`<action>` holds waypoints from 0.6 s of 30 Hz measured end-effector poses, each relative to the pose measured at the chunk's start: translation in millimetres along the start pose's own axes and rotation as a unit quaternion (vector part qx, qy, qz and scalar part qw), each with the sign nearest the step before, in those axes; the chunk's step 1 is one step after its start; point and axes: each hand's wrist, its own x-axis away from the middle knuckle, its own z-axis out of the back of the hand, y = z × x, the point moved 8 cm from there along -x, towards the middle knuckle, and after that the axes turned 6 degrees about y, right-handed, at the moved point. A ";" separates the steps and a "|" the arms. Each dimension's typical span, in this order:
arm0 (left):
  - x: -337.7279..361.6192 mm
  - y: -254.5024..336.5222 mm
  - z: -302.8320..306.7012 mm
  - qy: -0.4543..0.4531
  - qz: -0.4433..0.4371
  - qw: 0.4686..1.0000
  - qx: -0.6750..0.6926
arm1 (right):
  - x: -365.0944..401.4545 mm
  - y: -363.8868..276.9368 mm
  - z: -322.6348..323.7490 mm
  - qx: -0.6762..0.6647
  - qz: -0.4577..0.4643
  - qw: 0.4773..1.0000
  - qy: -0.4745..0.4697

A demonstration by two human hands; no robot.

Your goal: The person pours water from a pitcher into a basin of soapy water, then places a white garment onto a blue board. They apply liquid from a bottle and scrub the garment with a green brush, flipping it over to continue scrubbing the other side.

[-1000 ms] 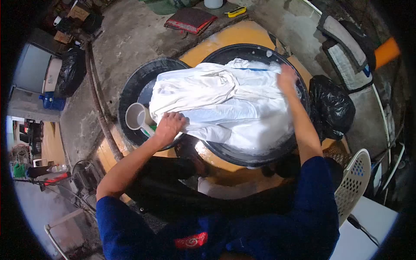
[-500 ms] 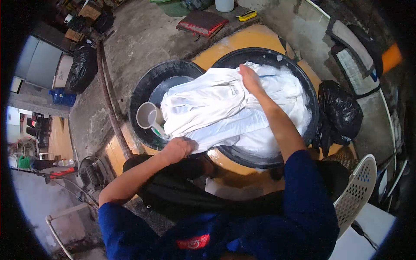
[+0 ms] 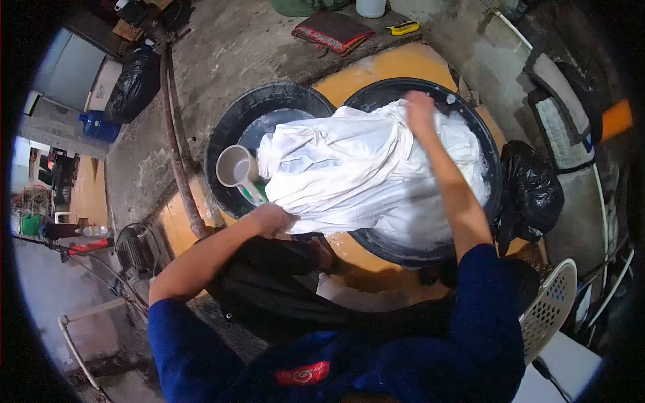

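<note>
A wet white garment (image 3: 336, 174) lies stretched across a small dark tub and a large dark tub (image 3: 492, 161). My left hand (image 3: 270, 220) is closed on its near left edge, in front of the small tub. On the far side, my right hand (image 3: 421, 115) is closed on the bunched cloth above the large tub; its fingers are slightly blurred. A dipper (image 3: 235, 166) with a pale handle rests in the small tub (image 3: 218, 131), beside the garment's left end. More white cloth and suds show at the right inside the large tub.
Black plastic bags (image 3: 531, 188) sit right of the large tub. Behind the tubs lie a red-edged dark mat (image 3: 332, 32) and a yellow-handled brush (image 3: 404, 28). A long pipe (image 3: 173, 134) runs along the left. A white perforated chair (image 3: 554, 305) stands at lower right.
My right hand has moved right along the far side of the garment, whose folds have shifted. My left hand still grips the near edge. The view has shifted slightly.
</note>
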 end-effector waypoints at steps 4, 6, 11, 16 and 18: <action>-18.5 -1.8 -13.2 0.010 -0.060 0.993 0.098 | 5.0 -180.2 3.2 -0.425 0.038 0.891 -0.154; -19.3 -1.6 -15.1 -0.010 -0.058 0.994 0.091 | 14.7 -243.5 6.3 -0.340 0.125 0.906 -0.220; -39.6 18.6 -49.8 -0.019 -0.156 0.985 0.074 | -11.4 -253.1 -23.8 -0.337 0.149 0.927 -0.072; -17.8 44.8 -33.9 -0.116 -0.161 0.976 0.095 | -86.2 -92.9 -39.3 -0.270 -0.151 0.950 0.034; -22.1 32.1 -46.8 -0.101 -0.151 0.975 0.130 | -81.9 -63.8 -13.7 -0.237 -0.197 0.951 -0.029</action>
